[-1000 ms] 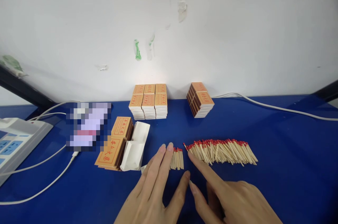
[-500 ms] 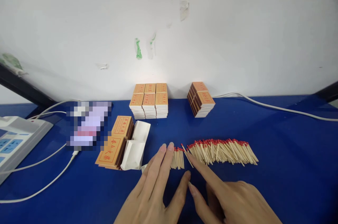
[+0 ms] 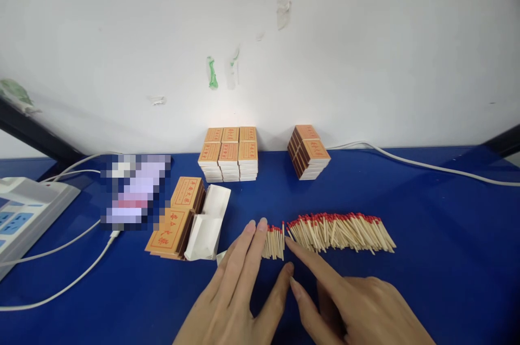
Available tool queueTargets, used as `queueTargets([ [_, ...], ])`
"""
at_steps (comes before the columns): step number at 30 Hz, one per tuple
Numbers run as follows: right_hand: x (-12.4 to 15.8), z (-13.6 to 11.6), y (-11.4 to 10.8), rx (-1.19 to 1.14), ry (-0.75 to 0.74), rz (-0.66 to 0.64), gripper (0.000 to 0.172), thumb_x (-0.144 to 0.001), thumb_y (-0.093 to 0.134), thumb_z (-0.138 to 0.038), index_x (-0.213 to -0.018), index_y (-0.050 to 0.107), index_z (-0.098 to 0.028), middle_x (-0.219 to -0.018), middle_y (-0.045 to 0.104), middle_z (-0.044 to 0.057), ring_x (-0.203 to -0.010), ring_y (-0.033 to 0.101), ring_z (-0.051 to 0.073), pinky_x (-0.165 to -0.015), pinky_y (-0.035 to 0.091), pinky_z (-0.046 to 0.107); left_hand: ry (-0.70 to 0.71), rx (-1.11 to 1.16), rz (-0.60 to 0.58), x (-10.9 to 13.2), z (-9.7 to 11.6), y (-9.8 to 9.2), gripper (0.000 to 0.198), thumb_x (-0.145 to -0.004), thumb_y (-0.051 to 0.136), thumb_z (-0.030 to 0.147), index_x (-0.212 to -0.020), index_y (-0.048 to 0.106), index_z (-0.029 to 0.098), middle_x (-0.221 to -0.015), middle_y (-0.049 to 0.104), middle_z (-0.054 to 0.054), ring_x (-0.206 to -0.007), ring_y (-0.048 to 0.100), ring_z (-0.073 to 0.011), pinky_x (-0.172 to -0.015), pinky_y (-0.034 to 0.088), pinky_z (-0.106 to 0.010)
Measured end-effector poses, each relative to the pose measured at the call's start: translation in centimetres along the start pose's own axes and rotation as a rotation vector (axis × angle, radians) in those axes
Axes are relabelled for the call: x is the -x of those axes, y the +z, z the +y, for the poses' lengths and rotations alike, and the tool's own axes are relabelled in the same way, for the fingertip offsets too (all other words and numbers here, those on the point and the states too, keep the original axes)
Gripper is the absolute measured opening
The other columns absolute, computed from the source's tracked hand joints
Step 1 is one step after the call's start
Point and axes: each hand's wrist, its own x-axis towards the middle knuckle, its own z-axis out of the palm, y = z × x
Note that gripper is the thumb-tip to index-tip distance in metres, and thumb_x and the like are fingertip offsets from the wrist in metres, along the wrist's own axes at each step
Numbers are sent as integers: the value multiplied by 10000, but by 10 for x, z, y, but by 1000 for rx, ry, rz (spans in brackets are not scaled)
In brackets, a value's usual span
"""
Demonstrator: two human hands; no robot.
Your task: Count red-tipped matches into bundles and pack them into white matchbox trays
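Observation:
Red-tipped matches lie on the blue table in a small group (image 3: pixel 275 243) and a longer row (image 3: pixel 341 232) to its right. My left hand (image 3: pixel 238 291) rests palm down with fingers stretched, its fingertips along the left side of the small group. My right hand (image 3: pixel 349 299) extends its index finger to a match at the group's right edge, touching its side. Its thumb points toward the left thumb, and its other fingers are curled under. White paper inner trays (image 3: pixel 205 236) lie left of my left hand, beside flat orange matchbox sleeves (image 3: pixel 170 231).
Stacked matchboxes (image 3: pixel 228 154) stand against the white wall, with another stack (image 3: pixel 309 153) farther right. At left are a blurred phone (image 3: pixel 138 188) with a charging cable and a power strip (image 3: pixel 36 204). A white cable (image 3: pixel 414 162) runs along the back right.
My right index finger has moved slightly left. The single match under it, tilted between the two groups before, now stands parallel against the small group. My left hand stays nearly still.

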Motion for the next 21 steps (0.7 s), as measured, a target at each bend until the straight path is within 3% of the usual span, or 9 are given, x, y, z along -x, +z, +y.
queueTargets([
  [7,-6,0,3,23,46,3,582,-1144,500,-306,-1692,418,-128,-626,741,-83,-411,676,157,-390,459,244,25,-24,-27,-5,-3,-11,622,-1051,673,643,-1442,645,160,-1718,411,-320,-1632,393,-453,-1096,580,-486],
  [11,-13,-1,2,32,58,18,559,-1133,480,-300,-1643,484,-71,-519,644,-103,-343,597,153,-360,408,241,35,-41,-46,-6,-2,-14,607,-1045,673,635,-1415,655,154,-1683,443,-337,-1648,360,-447,-1079,585,-482],
  [17,-17,-4,0,44,79,-2,555,-1134,470,-327,-1625,529,-77,-539,672,-70,-375,628,171,-375,421,247,-18,-1,24,-2,1,-4,576,-1068,616,631,-1388,669,155,-1731,394,-330,-1673,313,-441,-1094,570,-504],
  [21,-18,-6,-1,6,86,-7,531,-1124,476,-304,-1611,540,-101,-560,700,-70,-381,648,169,-372,415,246,23,-51,-24,-4,-3,-12,604,-1096,574,639,-1430,652,141,-1697,429,-342,-1636,382,-457,-1042,610,-500],
])
